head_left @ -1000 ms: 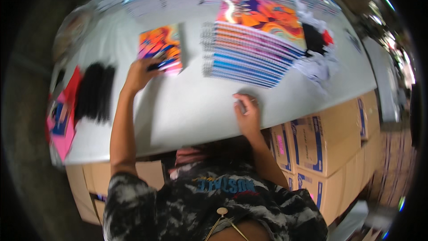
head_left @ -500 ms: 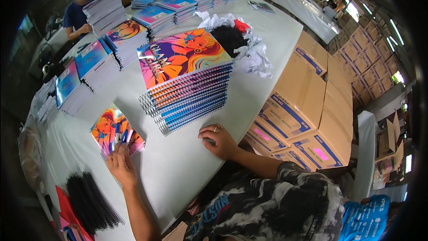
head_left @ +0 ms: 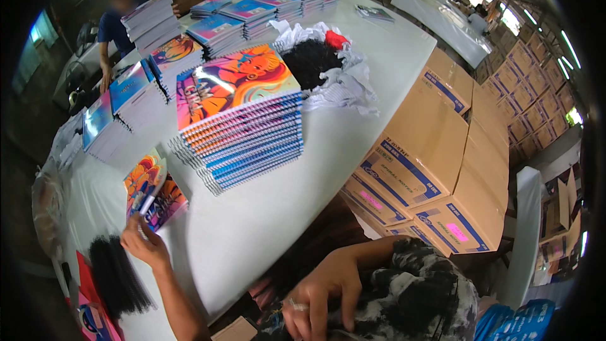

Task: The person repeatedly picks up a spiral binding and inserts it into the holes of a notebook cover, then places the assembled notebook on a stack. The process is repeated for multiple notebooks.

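Note:
My left hand (head_left: 145, 240) is closed at the near edge of a small spiral notebook (head_left: 170, 204) with an orange and purple illustrated cover. A slim, pen-like silver-white tool (head_left: 151, 197) sticks up from its fingers across the cover. My right hand (head_left: 322, 300), with a ring on one finger, hangs in front of my shirt off the table's edge. Its fingers point down, bent and apart, slightly blurred; I see nothing held in them. Beyond both hands, a tall stack of spiral notebooks (head_left: 243, 132) has coils jutting out at its left side.
Black plastic coils (head_left: 120, 275) lie at the near left beside a red item (head_left: 88, 275). Further off are more notebook stacks (head_left: 243, 11) and a black tangle (head_left: 309, 63) on crumpled white wrapping (head_left: 353, 85). Cardboard cartons (head_left: 416, 145) stand along the right edge. A person (head_left: 117, 31) is at the far left.
My right hand has left the tabletop and come back toward my body. My left hand has shifted left and slightly nearer. The view has moved a little; the far person's arm has lowered.

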The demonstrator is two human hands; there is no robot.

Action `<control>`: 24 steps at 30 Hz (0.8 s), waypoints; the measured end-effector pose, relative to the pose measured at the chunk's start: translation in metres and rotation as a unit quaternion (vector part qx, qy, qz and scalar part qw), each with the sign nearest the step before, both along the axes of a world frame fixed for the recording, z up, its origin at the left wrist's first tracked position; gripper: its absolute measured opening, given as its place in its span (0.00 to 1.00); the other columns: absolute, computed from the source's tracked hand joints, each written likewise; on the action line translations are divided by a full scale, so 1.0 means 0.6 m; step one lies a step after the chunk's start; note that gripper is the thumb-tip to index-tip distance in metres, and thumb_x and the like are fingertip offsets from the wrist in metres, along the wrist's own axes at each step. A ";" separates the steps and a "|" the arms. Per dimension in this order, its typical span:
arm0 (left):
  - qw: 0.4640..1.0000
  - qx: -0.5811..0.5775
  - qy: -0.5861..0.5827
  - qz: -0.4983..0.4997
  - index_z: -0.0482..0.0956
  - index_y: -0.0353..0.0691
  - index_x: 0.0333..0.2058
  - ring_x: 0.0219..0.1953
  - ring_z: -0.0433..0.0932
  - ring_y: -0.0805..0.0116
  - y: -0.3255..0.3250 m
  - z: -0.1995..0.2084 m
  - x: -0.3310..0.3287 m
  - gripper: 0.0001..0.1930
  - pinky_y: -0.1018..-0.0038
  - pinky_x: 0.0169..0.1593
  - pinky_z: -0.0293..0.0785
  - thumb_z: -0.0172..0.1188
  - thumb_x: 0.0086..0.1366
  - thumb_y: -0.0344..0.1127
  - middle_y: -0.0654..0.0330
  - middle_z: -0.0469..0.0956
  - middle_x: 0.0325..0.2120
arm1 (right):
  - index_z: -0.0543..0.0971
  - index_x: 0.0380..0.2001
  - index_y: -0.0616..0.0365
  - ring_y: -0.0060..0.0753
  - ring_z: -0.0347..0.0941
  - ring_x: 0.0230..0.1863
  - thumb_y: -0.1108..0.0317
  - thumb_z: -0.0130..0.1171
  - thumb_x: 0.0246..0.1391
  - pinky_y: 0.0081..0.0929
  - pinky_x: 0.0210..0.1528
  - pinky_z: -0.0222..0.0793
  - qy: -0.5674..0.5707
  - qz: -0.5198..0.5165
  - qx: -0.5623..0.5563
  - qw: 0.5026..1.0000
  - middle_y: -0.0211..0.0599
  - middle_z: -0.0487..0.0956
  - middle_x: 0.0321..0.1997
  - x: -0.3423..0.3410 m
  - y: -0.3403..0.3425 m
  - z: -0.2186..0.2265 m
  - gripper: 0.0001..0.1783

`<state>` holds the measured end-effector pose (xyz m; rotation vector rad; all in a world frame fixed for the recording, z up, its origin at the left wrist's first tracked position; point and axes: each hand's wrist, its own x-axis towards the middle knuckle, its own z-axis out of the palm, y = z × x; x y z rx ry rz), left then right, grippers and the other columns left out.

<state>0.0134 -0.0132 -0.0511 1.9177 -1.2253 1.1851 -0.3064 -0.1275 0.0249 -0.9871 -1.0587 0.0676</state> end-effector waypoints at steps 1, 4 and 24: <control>0.999 -0.029 -0.011 -0.012 0.73 0.38 0.39 0.37 0.74 0.61 -0.007 0.010 0.001 0.10 0.67 0.42 0.64 0.57 0.58 0.25 0.59 0.76 0.36 | 0.76 0.43 0.64 0.47 0.66 0.43 0.62 0.62 0.48 0.43 0.46 0.60 -0.019 -0.015 0.005 1.000 0.46 0.72 0.42 -0.009 0.004 0.025 0.21; 0.997 -0.064 -0.041 0.028 0.74 0.37 0.40 0.36 0.74 0.61 0.008 0.080 -0.033 0.10 0.69 0.40 0.66 0.57 0.58 0.23 0.57 0.77 0.35 | 0.76 0.38 0.65 0.42 0.66 0.27 0.69 0.57 0.53 0.38 0.31 0.62 -0.079 -0.047 0.015 0.996 0.43 0.71 0.27 -0.029 0.008 0.063 0.12; 0.943 -0.156 0.275 -0.104 0.66 0.35 0.52 0.56 0.63 0.57 0.068 0.158 -0.298 0.27 0.60 0.59 0.54 0.60 0.53 0.31 0.48 0.66 0.52 | 0.75 0.40 0.58 0.37 0.75 0.30 0.72 0.57 0.49 0.27 0.34 0.69 0.111 -0.637 -0.189 0.739 0.45 0.77 0.29 -0.003 -0.053 -0.041 0.13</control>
